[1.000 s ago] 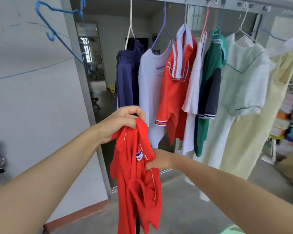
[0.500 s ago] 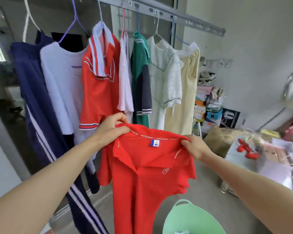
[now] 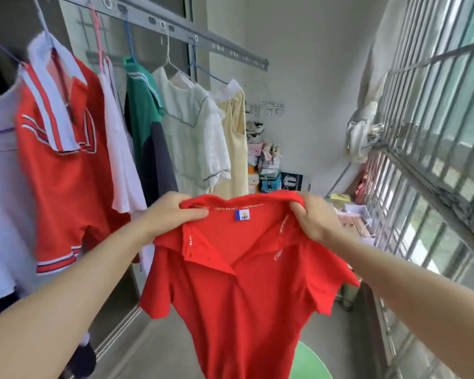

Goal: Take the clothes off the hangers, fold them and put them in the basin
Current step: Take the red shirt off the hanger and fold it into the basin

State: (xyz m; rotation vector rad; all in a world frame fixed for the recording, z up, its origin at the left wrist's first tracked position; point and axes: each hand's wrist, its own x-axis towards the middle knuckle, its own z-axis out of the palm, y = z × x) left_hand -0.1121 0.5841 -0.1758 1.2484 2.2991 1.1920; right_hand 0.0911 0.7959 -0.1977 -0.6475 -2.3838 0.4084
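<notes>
A plain red polo shirt (image 3: 241, 291) hangs spread in front of me, off any hanger, its collar label facing me. My left hand (image 3: 170, 214) pinches the left side of the collar. My right hand (image 3: 312, 217) grips the right side of the collar. Below the shirt, a pale green basin (image 3: 311, 362) shows on the floor, mostly hidden by the cloth. Several garments still hang on hangers from the grey rail (image 3: 203, 42): a red and white shirt (image 3: 63, 165), a white one (image 3: 121, 160), a green and navy one (image 3: 145, 132), a pale top (image 3: 195, 138) and a cream dress (image 3: 231, 143).
A barred window (image 3: 435, 132) runs along the right side. Stacked boxes and shoes (image 3: 268, 165) fill the far corner, with cluttered items (image 3: 350, 214) under the window. The grey floor (image 3: 159, 346) is narrow between the hanging clothes and the window wall.
The shirt went from bunched in both hands to spread out by its collar. My view swung right, towards the window, and the basin came into sight.
</notes>
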